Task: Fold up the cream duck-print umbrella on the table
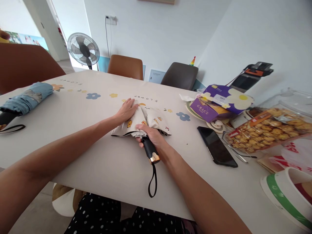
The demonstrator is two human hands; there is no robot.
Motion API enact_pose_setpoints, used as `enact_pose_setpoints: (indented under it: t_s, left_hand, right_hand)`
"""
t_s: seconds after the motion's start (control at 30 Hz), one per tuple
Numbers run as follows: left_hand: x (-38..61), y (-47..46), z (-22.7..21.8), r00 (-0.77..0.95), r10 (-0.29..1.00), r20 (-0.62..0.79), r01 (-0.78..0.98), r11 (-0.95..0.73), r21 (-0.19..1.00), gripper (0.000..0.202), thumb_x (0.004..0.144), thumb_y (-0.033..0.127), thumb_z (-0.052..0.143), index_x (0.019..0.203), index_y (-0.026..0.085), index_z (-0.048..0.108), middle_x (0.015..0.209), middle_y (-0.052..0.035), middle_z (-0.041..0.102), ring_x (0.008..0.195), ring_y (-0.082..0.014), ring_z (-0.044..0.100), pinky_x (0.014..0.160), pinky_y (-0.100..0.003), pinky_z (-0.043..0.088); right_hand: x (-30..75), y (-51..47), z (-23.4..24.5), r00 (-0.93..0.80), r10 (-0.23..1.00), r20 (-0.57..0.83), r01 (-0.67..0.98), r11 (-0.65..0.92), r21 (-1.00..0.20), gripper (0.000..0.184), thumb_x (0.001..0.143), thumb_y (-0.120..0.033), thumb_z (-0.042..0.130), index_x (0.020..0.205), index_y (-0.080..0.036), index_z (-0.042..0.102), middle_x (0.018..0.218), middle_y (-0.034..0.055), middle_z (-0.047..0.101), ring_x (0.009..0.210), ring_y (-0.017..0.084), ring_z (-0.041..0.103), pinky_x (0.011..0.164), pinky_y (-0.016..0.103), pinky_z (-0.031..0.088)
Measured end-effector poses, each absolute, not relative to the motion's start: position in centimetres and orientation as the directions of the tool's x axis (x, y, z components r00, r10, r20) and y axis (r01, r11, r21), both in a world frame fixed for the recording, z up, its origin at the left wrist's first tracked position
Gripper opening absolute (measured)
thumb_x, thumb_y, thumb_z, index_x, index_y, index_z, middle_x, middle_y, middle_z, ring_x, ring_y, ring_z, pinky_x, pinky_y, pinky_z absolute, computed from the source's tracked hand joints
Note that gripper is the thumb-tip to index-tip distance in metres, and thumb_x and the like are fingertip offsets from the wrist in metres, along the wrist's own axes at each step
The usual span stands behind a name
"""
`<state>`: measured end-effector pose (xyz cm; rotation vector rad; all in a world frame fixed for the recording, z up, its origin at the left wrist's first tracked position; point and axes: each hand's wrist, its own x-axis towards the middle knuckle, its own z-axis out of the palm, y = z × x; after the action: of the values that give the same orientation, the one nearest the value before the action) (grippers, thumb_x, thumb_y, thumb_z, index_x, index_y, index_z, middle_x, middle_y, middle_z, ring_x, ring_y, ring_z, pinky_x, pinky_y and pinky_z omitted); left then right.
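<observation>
A cream folding umbrella [156, 119] with small orange cartoon prints lies on the table in front of me, its canopy loosely collapsed and its panels fanned out. My right hand [152, 135] is closed round the gathered cloth just above the black handle, which has a gold end and a black wrist strap hanging towards me. With fingers stretched out, my left hand [127, 111] lies flat on the left panels of the canopy. Part of the shaft is hidden by cloth and fingers.
A blue folded umbrella [31, 96] lies at the left. On the right are a black phone [216, 146], glasses [240, 152], a purple tissue pack [214, 104], a clear snack tub [265, 130] and a white-green roll [285, 195]. Chairs and a fan [83, 48] stand beyond the table.
</observation>
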<state>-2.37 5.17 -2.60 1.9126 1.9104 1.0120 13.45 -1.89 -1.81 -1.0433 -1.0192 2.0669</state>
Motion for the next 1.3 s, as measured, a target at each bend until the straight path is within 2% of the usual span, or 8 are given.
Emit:
enact_pose_setpoints:
  t_s: [0.13,0.27,0.4,0.67,0.8,0.97,1.1,1.3]
  left_hand:
    - [-1.7,4.4,-2.3,-0.201,0.94,0.276,0.727,-0.046,0.685,0.047,0.084,0.037,0.036,0.124,0.014,0.043,0.144,-0.0144,0.029,0.134,-0.0238,0.021,0.106,-0.039,0.02]
    - [-0.7,3.6,-2.0,-0.168,0.905,0.391,0.731,-0.152,0.666,0.04,0.083,0.033,0.038,0.118,0.016,0.044,0.136,-0.0132,0.039,0.127,-0.0235,0.031,0.101,-0.038,0.028]
    - [0.3,2.9,-1.6,-0.181,0.954,0.237,0.683,-0.051,0.728,0.024,0.083,0.035,0.038,0.098,0.02,0.048,0.11,-0.0108,0.056,0.101,-0.0232,0.051,0.085,-0.038,0.04]
    - [0.4,2.7,-1.4,-0.301,0.953,0.021,0.363,0.094,0.927,0.024,0.077,0.043,0.049,0.075,0.019,0.045,0.076,-0.0043,0.056,0.068,-0.0168,0.053,0.055,-0.028,0.042]
    - [-0.2,3.2,-1.4,-0.238,0.958,-0.159,-0.011,0.161,0.987,0.029,0.07,0.043,0.06,0.079,0.016,0.053,0.08,-0.0095,0.062,0.073,-0.022,0.06,0.058,-0.031,0.049]
    - [-0.5,3.1,-0.5,-0.088,0.941,-0.326,-0.368,0.273,0.889,0.036,0.062,0.037,0.071,0.087,0.014,0.059,0.087,-0.0129,0.066,0.084,-0.0261,0.063,0.07,-0.035,0.054]
    - [-0.5,2.9,-0.1,-0.012,0.927,-0.374,-0.478,0.324,0.817,0.033,0.063,0.031,0.07,0.089,0.013,0.061,0.086,-0.0128,0.067,0.084,-0.0259,0.063,0.075,-0.035,0.054]
    - [-0.4,2.8,0.1,-0.048,0.932,-0.358,-0.473,0.295,0.83,0.032,0.062,0.028,0.068,0.089,0.012,0.062,0.081,-0.0128,0.068,0.078,-0.0272,0.065,0.073,-0.038,0.055]
  right_hand:
    - [13.4,-2.0,-2.0,-0.484,0.797,-0.361,-0.189,-0.498,-0.846,0.024,0.064,-0.031,0.07,0.072,-0.014,0.055,0.057,-0.0013,0.051,0.045,0.008,0.046,0.031,0.018,0.039]
    - [13.4,-2.2,-1.7,-0.421,0.83,-0.366,-0.185,-0.473,-0.861,0.024,0.064,-0.03,0.071,0.069,-0.014,0.054,0.056,-0.0007,0.051,0.046,0.009,0.046,0.031,0.019,0.04]
    - [13.4,-2.3,-1.2,-0.365,0.848,-0.385,-0.19,-0.472,-0.861,0.019,0.066,-0.027,0.067,0.069,-0.015,0.052,0.055,-0.0009,0.049,0.045,0.009,0.046,0.031,0.019,0.04]
    - [13.1,-2.5,-1.6,-0.394,0.836,-0.382,-0.138,-0.465,-0.875,0.019,0.067,-0.03,0.065,0.07,-0.014,0.055,0.054,-0.0005,0.049,0.046,0.01,0.046,0.033,0.021,0.043]
    - [13.1,-2.6,-2.0,-0.445,0.831,-0.334,-0.122,-0.426,-0.896,0.02,0.067,-0.031,0.066,0.07,-0.014,0.056,0.055,0.0001,0.052,0.046,0.011,0.048,0.034,0.022,0.043]
    - [13.2,-2.7,-2.1,-0.495,0.807,-0.321,-0.086,-0.413,-0.907,0.02,0.068,-0.032,0.065,0.074,-0.014,0.057,0.056,0.0004,0.054,0.047,0.011,0.049,0.036,0.022,0.044]
    - [13.3,-2.7,-2.0,-0.547,0.779,-0.307,-0.111,-0.431,-0.896,0.02,0.07,-0.032,0.063,0.074,-0.013,0.057,0.057,0.0006,0.054,0.048,0.011,0.05,0.037,0.022,0.045]
    - [13.2,-2.8,-2.1,-0.537,0.775,-0.334,-0.097,-0.45,-0.888,0.021,0.07,-0.032,0.065,0.075,-0.012,0.06,0.062,0.0026,0.056,0.051,0.012,0.053,0.038,0.023,0.047]
